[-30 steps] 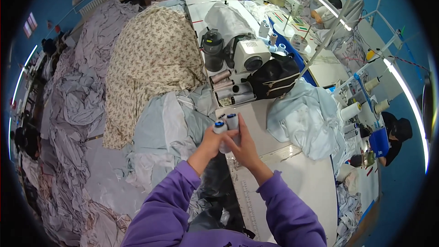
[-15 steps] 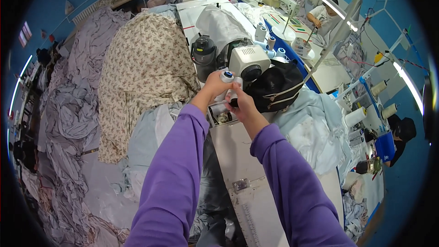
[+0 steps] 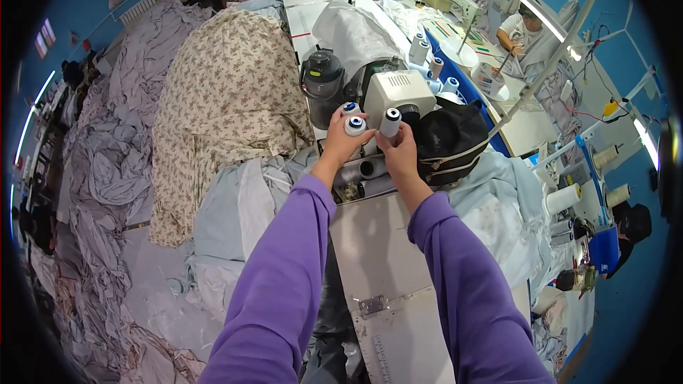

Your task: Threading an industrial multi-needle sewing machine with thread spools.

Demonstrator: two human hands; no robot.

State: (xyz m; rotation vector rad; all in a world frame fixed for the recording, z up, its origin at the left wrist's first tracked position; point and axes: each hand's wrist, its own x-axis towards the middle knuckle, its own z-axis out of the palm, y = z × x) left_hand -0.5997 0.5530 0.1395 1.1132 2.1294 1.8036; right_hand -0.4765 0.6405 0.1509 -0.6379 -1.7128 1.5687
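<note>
My left hand (image 3: 343, 139) is closed around a white thread spool (image 3: 355, 125) with a blue ring on its end. A second blue-ended spool (image 3: 350, 108) shows just beyond it, by the same fingers; whether they also grip it I cannot tell. To the right, my right hand (image 3: 400, 149) pinches a slim white spool with a dark end (image 3: 390, 122), held tilted upright. Below and between my hands, more spools (image 3: 373, 166) lie on their sides in an open compartment at the table's edge. My wrists partly hide it.
Beyond my hands stand a cream sewing machine head (image 3: 400, 92) and a dark lidded bottle (image 3: 322, 75). A black bag (image 3: 449, 139) sits at the right. Floral fabric (image 3: 228, 85) is heaped at the left. A person (image 3: 523, 28) works at the far right.
My hands have moved apart, the right one going rightward with its spool raised to a more upright tilt. More of the spools in the compartment show. The whole view has shifted slightly.
</note>
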